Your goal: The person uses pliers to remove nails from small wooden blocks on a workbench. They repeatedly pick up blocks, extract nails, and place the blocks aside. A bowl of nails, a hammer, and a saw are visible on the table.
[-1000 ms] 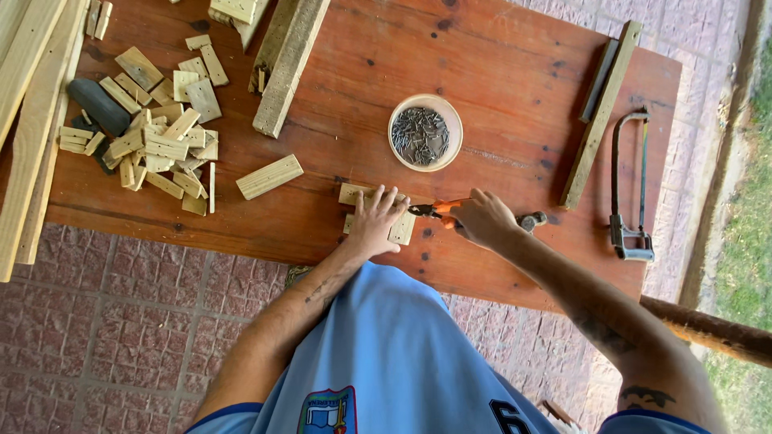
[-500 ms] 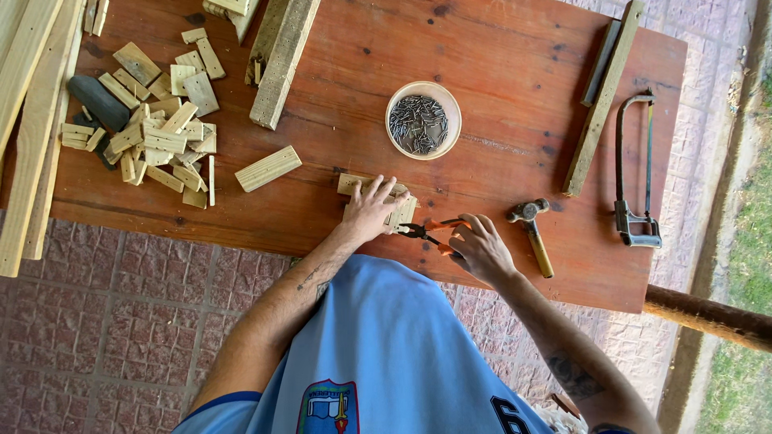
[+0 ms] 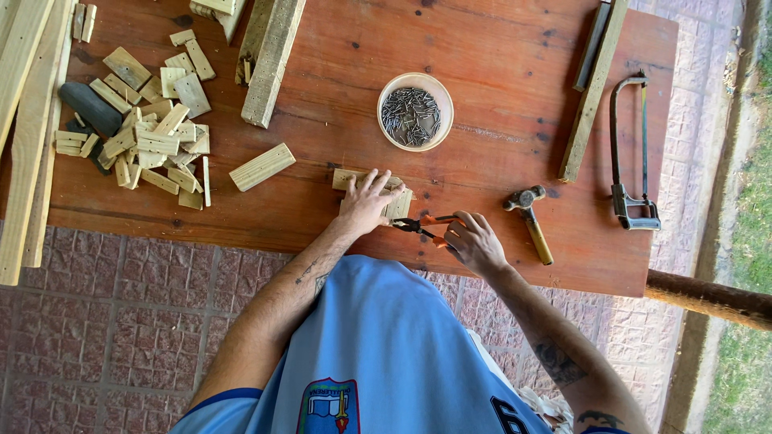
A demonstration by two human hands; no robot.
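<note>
While the left hand point(image 3: 368, 202) lies flat, fingers spread, on the pale wooden blocks point(image 3: 396, 202) at the table's point(image 3: 498, 137) near edge, the right hand point(image 3: 474, 241) grips orange-handled pliers point(image 3: 425, 227). Their long axis runs across the table, dark jaws pointing at the blocks.

Outdoor woodwork bench point(image 3: 498, 48), brick paving, wood offcuts point(image 3: 149, 137), nails bowl point(image 3: 415, 111), hammer point(image 3: 531, 219), hacksaw point(image 3: 631, 157)

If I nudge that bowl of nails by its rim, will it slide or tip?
The bowl of nails looks wide, shallow and well filled, so it would probably slide rather than tip. The dark nails likely make it heavy for its size. The tabletop looks smooth, so a push should move it, rattling the nails.
</note>
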